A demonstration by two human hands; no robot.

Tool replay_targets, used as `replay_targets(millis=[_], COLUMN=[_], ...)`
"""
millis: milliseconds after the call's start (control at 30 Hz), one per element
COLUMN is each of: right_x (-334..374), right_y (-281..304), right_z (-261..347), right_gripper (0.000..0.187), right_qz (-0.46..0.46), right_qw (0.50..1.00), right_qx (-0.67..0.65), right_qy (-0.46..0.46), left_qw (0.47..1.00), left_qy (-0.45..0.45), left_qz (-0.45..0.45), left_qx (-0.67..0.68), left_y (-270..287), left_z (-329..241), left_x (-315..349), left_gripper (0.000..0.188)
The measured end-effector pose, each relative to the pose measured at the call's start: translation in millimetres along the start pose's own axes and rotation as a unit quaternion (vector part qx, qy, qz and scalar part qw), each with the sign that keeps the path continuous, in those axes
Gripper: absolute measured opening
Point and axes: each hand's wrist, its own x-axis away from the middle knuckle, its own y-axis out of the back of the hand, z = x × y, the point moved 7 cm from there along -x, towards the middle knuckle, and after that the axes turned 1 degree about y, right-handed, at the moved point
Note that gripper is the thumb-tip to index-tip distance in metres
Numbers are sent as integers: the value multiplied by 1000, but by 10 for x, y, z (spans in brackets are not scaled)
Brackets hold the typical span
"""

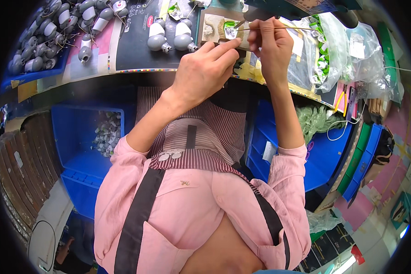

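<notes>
My right hand [273, 45] pinches a thin brown stick [299, 28] between thumb and fingers. The stick lies nearly level, its left end close to a small green-and-white piece [230, 32]. That piece sits in a hollow of a beige block [210, 34] at the bench's front edge. My left hand [205, 68] is just in front of the block, fingers stretched toward it and the index fingertip at its near edge; I see nothing held in it. Two grey-and-white figure parts [183, 37] lie on the dark sheet to the left.
Many grey-and-white parts [50, 27] fill a blue tray at far left. To the right lies a clear bag [333, 50] beside green-and-white pieces [322, 57]. A dark green machine part [301, 7] overhangs the block. Below the bench stands a blue bin [73, 141] with small pieces.
</notes>
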Motion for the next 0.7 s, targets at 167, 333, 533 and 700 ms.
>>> replay_targets(millis=[167, 333, 533, 700], right_x=[16, 11, 0, -286], right_y=[-143, -91, -121, 287], right_z=[56, -69, 9, 165], right_gripper=[33, 35, 33, 25], right_qz=[-1, 19, 5, 47], right_qw=[985, 984, 981, 999], right_qx=[148, 160, 153, -13], right_qy=[87, 77, 115, -2], left_qw=[1000, 999, 999, 983], left_qy=[16, 23, 29, 94], left_qz=[-9, -15, -16, -75], left_qx=[19, 21, 20, 140], left_y=[-21, -25, -12, 152], left_z=[23, 41, 15, 187], left_x=[24, 42, 28, -22], left_gripper=[21, 20, 19, 11])
